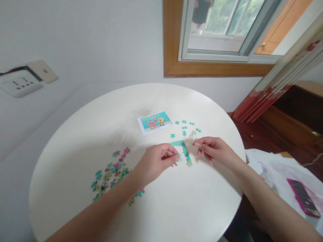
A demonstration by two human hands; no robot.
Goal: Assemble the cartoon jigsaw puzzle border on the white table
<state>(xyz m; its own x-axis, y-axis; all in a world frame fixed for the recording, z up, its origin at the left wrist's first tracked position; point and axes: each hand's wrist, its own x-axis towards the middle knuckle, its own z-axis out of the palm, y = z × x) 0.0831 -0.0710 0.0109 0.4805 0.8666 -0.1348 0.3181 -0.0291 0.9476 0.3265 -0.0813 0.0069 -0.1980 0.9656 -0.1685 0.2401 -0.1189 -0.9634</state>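
On a round white table (176, 208) lies a small joined strip of teal puzzle pieces (185, 152), shaped like a corner. My left hand (157, 161) rests with its fingers curled and pinched at the strip's left end, on a pale green piece. My right hand (214, 150) hovers just right of the strip with fingertips pinched together; what they hold is too small to make out. A heap of loose teal, pink and yellow pieces (112, 173) lies to the left. Several single teal pieces (185, 127) are scattered beyond the strip. A cartoon reference card (154, 123) lies behind them.
A wall with a socket plate (21, 84) stands at the left, and a wood-framed window (222, 37) at the back. A red and cream curtain (282, 80) hangs at the right. A pink phone (304, 198) lies on white cloth (272, 168) beside the table's right edge.
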